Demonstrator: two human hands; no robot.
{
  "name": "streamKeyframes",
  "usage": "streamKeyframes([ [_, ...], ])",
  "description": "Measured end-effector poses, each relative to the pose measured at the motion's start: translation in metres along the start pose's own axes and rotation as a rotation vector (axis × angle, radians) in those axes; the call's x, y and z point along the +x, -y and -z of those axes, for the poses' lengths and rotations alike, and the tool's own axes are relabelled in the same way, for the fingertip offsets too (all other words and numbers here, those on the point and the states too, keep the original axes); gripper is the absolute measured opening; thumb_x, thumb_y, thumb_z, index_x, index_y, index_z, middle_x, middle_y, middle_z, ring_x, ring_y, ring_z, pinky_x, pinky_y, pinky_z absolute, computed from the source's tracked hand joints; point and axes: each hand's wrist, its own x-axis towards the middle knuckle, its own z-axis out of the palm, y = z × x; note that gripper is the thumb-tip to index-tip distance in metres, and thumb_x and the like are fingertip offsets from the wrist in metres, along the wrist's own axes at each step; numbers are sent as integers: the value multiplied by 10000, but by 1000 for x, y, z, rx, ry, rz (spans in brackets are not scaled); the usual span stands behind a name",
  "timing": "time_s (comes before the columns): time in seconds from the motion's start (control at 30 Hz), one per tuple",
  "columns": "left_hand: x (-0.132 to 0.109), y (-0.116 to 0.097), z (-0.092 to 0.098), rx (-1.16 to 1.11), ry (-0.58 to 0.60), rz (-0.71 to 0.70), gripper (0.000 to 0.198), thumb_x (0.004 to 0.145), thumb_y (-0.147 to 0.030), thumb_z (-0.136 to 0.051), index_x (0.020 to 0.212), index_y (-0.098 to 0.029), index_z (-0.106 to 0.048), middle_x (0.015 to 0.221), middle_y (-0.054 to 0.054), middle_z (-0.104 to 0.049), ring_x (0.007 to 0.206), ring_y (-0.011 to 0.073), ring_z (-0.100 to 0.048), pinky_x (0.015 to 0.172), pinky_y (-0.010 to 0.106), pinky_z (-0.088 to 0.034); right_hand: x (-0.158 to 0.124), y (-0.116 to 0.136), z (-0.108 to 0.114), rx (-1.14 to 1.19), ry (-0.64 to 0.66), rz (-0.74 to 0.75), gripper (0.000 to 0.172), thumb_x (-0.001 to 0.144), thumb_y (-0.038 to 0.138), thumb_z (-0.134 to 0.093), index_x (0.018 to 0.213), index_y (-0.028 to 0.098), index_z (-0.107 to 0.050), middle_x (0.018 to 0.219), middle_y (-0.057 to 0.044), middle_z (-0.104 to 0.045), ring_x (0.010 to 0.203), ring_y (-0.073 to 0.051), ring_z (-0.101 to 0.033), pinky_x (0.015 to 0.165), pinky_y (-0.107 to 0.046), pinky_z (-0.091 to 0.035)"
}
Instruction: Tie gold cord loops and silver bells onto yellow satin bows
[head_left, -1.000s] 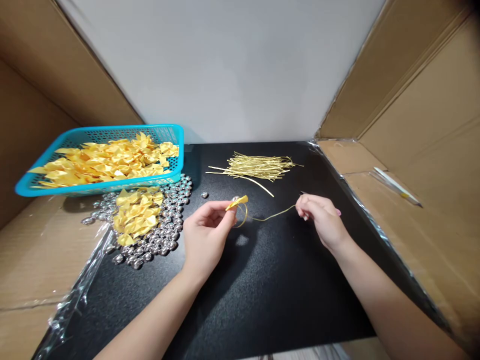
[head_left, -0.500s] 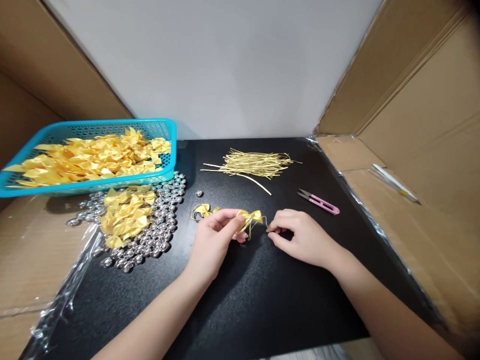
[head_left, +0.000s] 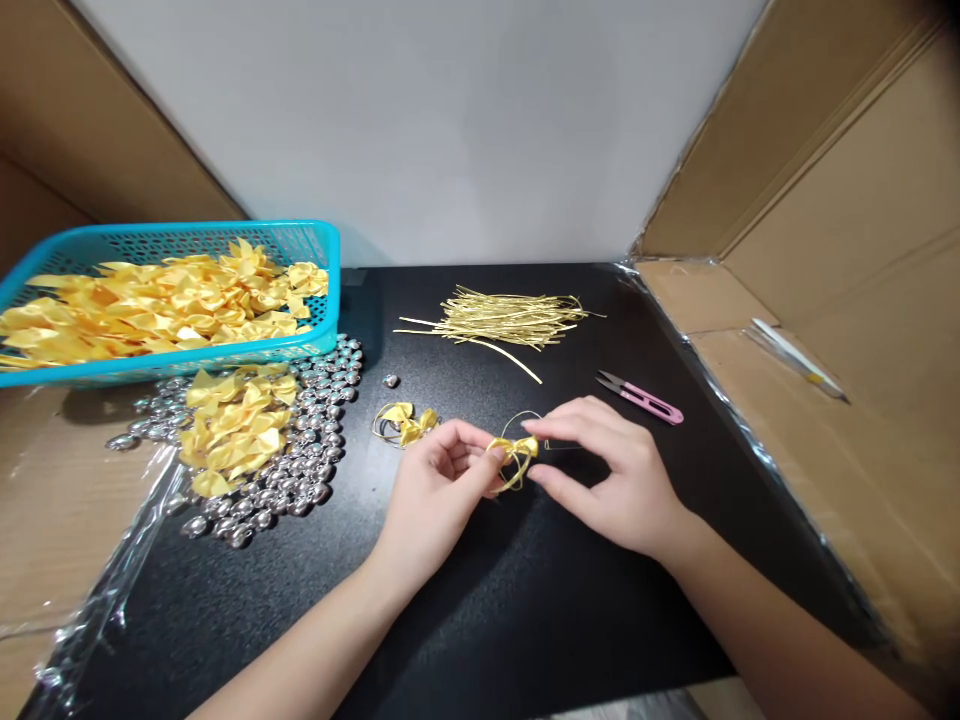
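My left hand (head_left: 435, 490) pinches a small yellow ribbon bow (head_left: 514, 452) between thumb and fingers, just above the black mat (head_left: 487, 600). My right hand (head_left: 611, 475) meets it from the right, fingertips pinched on the gold cord (head_left: 525, 418) that loops around the bow. The two hands almost touch at the bow. Another yellow bow with a gold cord loop (head_left: 405, 422) lies on the mat just left of my left hand.
A blue basket (head_left: 330, 290) of yellow bows sits at the left. In front of it lie loose yellow bows (head_left: 232, 425) on a heap of silver bells (head_left: 322, 440). A bundle of gold cords (head_left: 510, 320) and pink snips (head_left: 645, 398) lie beyond my hands. Cardboard walls stand on both sides.
My right hand has come in from the right, drawing the long gold cord into a small loop at the bow. Both hands now pinch the bow together. The view has shifted slightly.
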Motion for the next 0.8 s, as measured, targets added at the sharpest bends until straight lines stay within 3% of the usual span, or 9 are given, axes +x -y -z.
streamKeyframes([
  [0.13,-2,1,0,10,37,21,183,719,-238,-770,677,-143,-618,524,-32,-656,500,65,-588,535,149,-487,0,4,-6,-41,-105,98,148,808,71,-653,826,199,-725,774,-39,-676,728,-158,-608,662,-301,-526],
  [0.3,-3,5,-1,-153,83,95,222,744,-269,-764,648,-149,-604,546,-30,-661,512,64,-581,540,151,-484,0,7,-8,-59,-157,80,118,755,65,-668,742,181,-683,769,-43,-662,736,-163,-593,676,-316,-509],
  [0.5,-6,6,-2,-291,82,138,222,741,-258,-782,659,-159,-602,572,-34,-663,534,73,-592,542,156,-496,-7,12,-15,10,-194,-94,112,729,74,-659,682,175,-654,755,-41,-642,732,-165,-582,667,-309,-481],
  [0.8,-6,7,-4,-372,96,177,202,736,-239,-774,662,-152,-607,610,-16,-677,565,84,-604,538,161,-509,-8,9,-21,324,-119,-424,124,769,143,-636,651,181,-623,782,-31,-617,754,-170,-607,702,-318,-479],
])
